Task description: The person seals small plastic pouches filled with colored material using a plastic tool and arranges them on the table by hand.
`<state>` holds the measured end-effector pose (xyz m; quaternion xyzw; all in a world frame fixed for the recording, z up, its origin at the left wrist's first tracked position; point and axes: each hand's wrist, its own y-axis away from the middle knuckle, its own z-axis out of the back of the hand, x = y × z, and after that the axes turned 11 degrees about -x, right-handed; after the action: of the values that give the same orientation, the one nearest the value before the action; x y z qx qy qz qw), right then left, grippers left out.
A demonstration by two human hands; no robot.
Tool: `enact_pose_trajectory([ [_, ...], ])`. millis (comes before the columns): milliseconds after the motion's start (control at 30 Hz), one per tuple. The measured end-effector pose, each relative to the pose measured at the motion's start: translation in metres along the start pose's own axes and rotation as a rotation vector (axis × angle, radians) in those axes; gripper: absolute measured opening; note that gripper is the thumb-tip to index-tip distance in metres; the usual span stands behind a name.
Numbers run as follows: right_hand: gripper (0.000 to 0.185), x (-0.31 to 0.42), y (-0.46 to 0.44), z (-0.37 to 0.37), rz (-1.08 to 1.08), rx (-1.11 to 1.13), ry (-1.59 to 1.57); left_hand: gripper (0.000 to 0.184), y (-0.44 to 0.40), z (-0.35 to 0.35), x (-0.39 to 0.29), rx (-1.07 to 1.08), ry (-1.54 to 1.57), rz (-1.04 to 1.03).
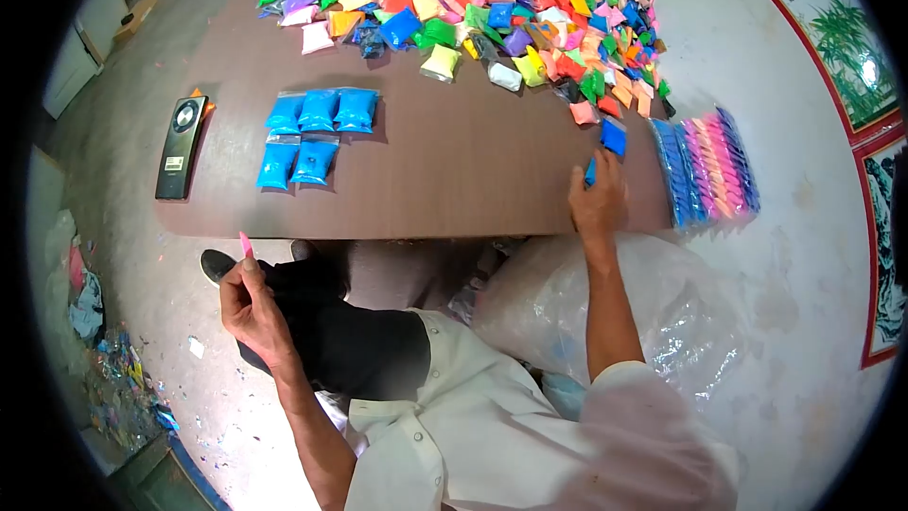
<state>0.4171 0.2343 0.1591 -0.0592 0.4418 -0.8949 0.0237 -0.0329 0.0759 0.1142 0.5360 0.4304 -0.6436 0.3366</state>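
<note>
Below the table's front edge, my left hand pinches a small, thin pink piece between thumb and finger, its tip pointing up. My right hand is closed over the right front part of the table, with a small blue packet between thumb and fingers. Just past those fingertips lies another blue packet. Several clear bags with bright blue filling are laid in two rows on the left half of the table.
A heap of small multicoloured packets covers the far part of the brown table. Bundled blue and pink packets sit at its right edge. A phone lies at the left. Below right is a large clear plastic bag.
</note>
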Motion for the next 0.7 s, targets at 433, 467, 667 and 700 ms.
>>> enact_pose_trajectory([
  [433,0.044,0.111,0.045,0.029,0.239,0.281,-0.458,0.019,0.005,0.002,0.007,0.065,0.038,-0.026],
  [467,0.046,0.125,0.048,0.033,0.277,0.331,-0.532,0.02,0.007,0.001,0.004,0.06,0.009,-0.056],
  [667,0.048,0.146,0.066,0.034,0.106,0.36,-0.775,0.014,0.023,-0.005,-0.019,0.196,-0.048,-0.134],
  [700,0.048,0.141,0.069,0.031,0.1,0.368,-0.78,0.012,0.032,-0.009,-0.033,0.259,-0.149,-0.118],
])
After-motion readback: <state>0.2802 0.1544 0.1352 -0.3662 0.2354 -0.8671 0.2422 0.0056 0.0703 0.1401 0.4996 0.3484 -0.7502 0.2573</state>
